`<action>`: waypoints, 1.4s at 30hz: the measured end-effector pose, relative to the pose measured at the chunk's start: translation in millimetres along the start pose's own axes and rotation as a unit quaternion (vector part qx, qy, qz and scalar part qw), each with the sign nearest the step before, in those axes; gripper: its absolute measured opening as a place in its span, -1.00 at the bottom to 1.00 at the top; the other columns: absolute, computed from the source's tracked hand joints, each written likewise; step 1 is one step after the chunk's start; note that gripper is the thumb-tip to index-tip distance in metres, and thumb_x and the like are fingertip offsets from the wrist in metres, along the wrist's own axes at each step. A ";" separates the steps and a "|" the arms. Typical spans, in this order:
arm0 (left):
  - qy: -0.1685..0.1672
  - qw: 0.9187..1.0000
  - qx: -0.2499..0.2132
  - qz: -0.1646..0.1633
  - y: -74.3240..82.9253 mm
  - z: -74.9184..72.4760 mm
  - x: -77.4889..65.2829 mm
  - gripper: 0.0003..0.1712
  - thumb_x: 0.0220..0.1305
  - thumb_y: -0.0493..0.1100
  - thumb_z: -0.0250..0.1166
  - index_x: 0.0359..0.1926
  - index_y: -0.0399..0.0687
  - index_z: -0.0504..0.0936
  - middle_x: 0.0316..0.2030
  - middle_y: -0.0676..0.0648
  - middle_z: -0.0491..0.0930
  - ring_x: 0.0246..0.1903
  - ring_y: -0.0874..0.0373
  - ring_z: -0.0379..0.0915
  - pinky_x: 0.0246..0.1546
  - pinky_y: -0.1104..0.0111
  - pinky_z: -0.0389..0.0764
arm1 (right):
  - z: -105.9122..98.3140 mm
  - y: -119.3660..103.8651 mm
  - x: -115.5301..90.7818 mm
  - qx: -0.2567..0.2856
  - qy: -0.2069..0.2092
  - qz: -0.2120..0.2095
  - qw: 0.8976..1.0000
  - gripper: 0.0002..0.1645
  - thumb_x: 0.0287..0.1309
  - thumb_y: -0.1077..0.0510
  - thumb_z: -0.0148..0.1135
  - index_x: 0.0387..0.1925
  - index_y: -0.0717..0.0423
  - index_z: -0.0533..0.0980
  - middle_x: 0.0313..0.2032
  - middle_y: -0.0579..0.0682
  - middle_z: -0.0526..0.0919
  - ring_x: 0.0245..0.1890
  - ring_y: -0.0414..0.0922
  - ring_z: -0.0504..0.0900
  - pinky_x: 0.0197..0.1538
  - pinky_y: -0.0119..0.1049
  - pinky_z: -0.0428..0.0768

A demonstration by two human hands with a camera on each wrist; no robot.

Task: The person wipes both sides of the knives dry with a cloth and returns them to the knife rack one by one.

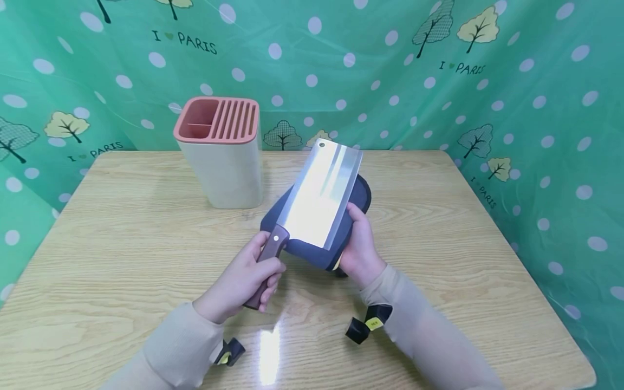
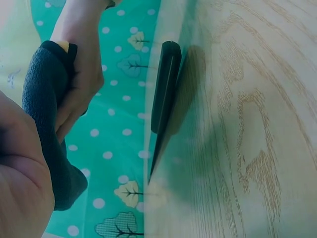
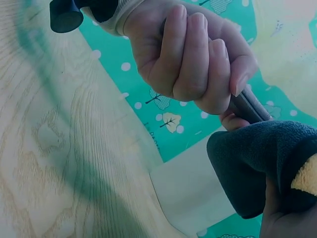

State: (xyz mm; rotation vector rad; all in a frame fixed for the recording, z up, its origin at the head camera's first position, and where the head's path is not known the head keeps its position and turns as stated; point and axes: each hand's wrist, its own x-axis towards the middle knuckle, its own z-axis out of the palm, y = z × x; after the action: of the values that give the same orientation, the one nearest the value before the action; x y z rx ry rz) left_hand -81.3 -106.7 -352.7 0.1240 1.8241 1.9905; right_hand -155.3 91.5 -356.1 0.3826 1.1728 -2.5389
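At the handle [image 1: 274, 245] of a cleaver [image 1: 319, 189], my left hand's [image 1: 246, 279] fingers are curled closed; my right hand [image 1: 362, 249] grips a dark blue pad [image 1: 312, 255] beneath the blade [image 1: 312, 216] — both held above the table [image 1: 439, 244]. Beyond, leftward — one pink-topped white holder [image 1: 229, 173], upright.

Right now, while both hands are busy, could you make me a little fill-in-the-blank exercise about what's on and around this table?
1. The left hand grips the cleaver by its ____.
2. The right hand holds the dark blue pad, partly hidden in the head view by the cleaver's shiny metal ____.
3. The holder has a whitish body and a top coloured ____.
4. On the green curtain, after "I" and a heart comes the word ____.

Missing words: handle; blade; pink; PARIS.
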 end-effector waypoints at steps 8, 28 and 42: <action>-0.005 1.000 0.007 -0.004 0.6 -1.0 -1.8 -0.59 0.22 -0.33 0.08 0.02 -0.16 0.13 -0.66 0.04 0.33 -0.84 0.25 0.25 -0.89 0.40 0.39 | 1.8 -5.0 0.0 -0.013 -0.007 -0.007 1.000 -0.59 0.45 -0.03 -0.23 0.20 -0.12 0.37 0.02 -0.17 0.56 0.08 -0.20 0.47 0.28 -0.28 0.39; -0.016 1.000 0.013 -0.013 -4.1 -1.4 -3.1 -0.62 0.20 -0.35 0.05 0.00 -0.18 0.12 -0.71 0.06 0.33 -0.85 0.26 0.25 -0.90 0.42 0.38 | -4.2 -29.9 11.0 0.010 0.000 -0.020 1.000 -0.49 0.44 -0.04 -0.11 0.37 -0.16 0.28 0.33 -0.11 0.38 0.35 -0.15 0.33 0.51 -0.20 0.19; -0.030 0.999 0.021 -0.005 -6.0 0.1 -6.0 -0.63 0.24 -0.33 0.06 0.02 -0.21 0.15 -0.69 0.05 0.33 -0.85 0.28 0.25 -0.90 0.43 0.39 | -8.6 -62.0 31.3 0.070 0.027 -0.067 0.995 -0.51 0.42 0.02 -0.03 0.33 -0.08 0.32 0.31 -0.09 0.44 0.30 -0.15 0.39 0.47 -0.31 0.26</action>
State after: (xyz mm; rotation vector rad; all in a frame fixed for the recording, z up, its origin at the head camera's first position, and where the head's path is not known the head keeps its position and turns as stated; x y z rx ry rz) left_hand -74.3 -108.6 -357.1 0.1844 1.8263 1.9211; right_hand -207.3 130.8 -330.4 0.4226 1.0766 -2.7527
